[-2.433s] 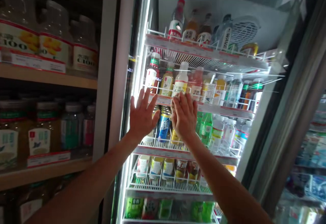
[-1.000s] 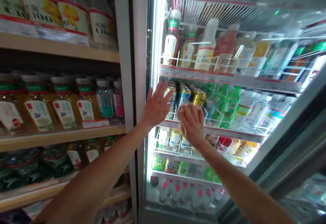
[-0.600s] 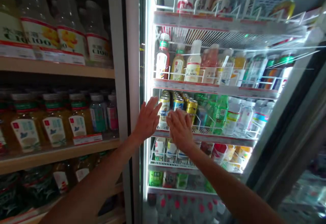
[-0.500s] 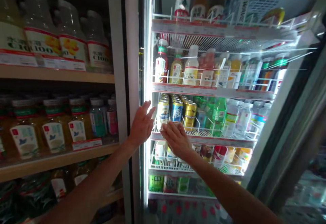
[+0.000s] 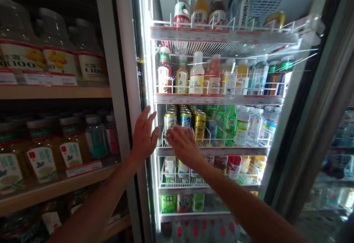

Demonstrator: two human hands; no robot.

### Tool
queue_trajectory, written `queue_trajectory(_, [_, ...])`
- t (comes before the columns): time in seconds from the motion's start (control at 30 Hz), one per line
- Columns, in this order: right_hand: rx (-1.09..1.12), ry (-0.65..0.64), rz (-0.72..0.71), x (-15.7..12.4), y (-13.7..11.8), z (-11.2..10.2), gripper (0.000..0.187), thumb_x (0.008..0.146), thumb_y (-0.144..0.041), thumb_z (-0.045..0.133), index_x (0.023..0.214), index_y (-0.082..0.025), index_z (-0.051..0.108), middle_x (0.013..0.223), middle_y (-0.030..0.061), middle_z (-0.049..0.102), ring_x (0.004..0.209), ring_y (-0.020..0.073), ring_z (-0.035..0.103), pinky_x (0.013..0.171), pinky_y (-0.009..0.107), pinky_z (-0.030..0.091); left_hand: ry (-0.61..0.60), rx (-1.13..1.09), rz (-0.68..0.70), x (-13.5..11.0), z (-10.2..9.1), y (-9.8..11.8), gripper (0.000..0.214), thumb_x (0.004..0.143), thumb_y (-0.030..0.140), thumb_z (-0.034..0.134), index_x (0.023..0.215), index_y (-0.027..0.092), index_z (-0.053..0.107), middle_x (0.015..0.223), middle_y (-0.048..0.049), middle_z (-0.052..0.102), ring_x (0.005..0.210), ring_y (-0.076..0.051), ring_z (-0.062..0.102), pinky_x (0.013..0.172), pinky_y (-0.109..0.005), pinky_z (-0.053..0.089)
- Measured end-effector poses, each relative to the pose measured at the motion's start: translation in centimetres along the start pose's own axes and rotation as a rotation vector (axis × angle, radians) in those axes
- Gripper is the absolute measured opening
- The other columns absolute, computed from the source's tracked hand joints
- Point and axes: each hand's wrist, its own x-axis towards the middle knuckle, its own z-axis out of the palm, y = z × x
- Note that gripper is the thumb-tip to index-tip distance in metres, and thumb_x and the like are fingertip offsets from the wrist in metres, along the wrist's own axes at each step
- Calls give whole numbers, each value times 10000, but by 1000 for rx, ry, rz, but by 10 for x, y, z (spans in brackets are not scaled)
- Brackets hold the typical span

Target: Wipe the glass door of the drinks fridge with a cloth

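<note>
My left hand [image 5: 143,135] is raised at the lit left edge of the drinks fridge, its fingers spread and nothing in them. Just to its right, my right hand [image 5: 183,144] reaches across with fingers stretched out flat, seen in front of the can shelf. Behind its fingers stand a white-and-gold can [image 5: 169,119], a blue can [image 5: 186,117] and a gold can [image 5: 200,125]. Whether the right fingertips touch any can is unclear. Part of the shelf front [image 5: 238,151] lies just under that hand.
The fridge door [image 5: 300,121] stands open on the right. Green bottles [image 5: 230,123] and clear bottles share the can shelf. Higher up is a row of juice bottles [image 5: 197,75]. To the left, a wooden shelf [image 5: 55,92] carries several large bottles, beside a grey upright frame [image 5: 110,69].
The view has turned a little to the right, so the fridge and shelves sit further left. Both hands stay raised in nearly the same pose, holding nothing visible.
</note>
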Motion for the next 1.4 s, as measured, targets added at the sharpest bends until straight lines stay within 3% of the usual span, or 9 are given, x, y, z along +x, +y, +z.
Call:
queue_trajectory(0.13, [-60,101,231,4,32,-11,410,867,-232,457,1276,-227,486,1371,62,487,1405,205,187,1148,490,124,18,45,4,1,14,21,542,891,261,421,1407,239,256,1485,-100,283,1379,-223,241,1115,-445,234])
queue_trajectory(0.27, [-19,26,105,-35,27,-18,389,835,-202,508,1223,-223,534,1300,47,559,1402,191,200,1158,458,131,-34,91,61,-5,35,49,546,892,257,410,1412,222,249,1470,-115,310,1395,-220,191,1124,-466,186])
queue_trajectory(0.37, [-42,25,121,-41,40,-23,402,837,-212,507,1237,-238,524,1310,41,547,1393,196,227,1160,467,132,-36,134,70,-11,49,59,554,885,266,427,1411,213,262,1457,-119,334,1398,-216,171,1131,-465,157])
queue_trajectory(0.5, [-96,149,294,-30,69,-29,496,847,-213,475,1339,-247,421,1391,68,459,1390,232,238,1129,510,198,11,171,68,-14,60,59,594,859,277,488,1412,224,276,1465,-101,315,1397,-210,164,1149,-443,92])
queue_trajectory(0.73, [-82,30,189,-86,65,-38,503,833,-189,505,1324,-265,428,1371,51,487,1378,213,271,1123,484,241,17,212,88,-13,62,57,648,844,285,512,1428,210,239,1474,-105,274,1394,-223,171,1145,-452,105])
queue_trajectory(0.93, [-121,203,321,-56,103,-42,559,843,-194,457,1390,-239,349,1441,98,384,1376,265,269,1094,538,264,35,172,69,-13,63,57,648,840,289,517,1426,253,243,1477,-76,273,1382,-225,206,1149,-449,103])
queue_trajectory(1.17, [-137,35,260,-124,82,-47,534,831,-171,476,1351,-267,397,1401,82,446,1362,253,301,1073,508,328,46,157,70,-13,64,56,667,834,279,523,1430,275,224,1480,-63,262,1374,-231,227,1150,-454,110])
queue_trajectory(1.3, [-184,140,325,-96,119,-54,573,851,-187,449,1405,-245,314,1431,115,395,1368,270,284,1069,543,308,41,134,47,-13,64,56,688,832,287,520,1434,316,189,1502,1,188,1380,-228,216,1161,-452,94])
queue_trajectory(1.4, [-196,202,351,-96,126,-57,608,854,-176,438,1431,-239,259,1458,121,348,1376,281,263,1063,561,311,26,99,11,-13,64,56,674,837,316,497,1426,373,174,1503,83,147,1371,-241,243,1169,-449,93])
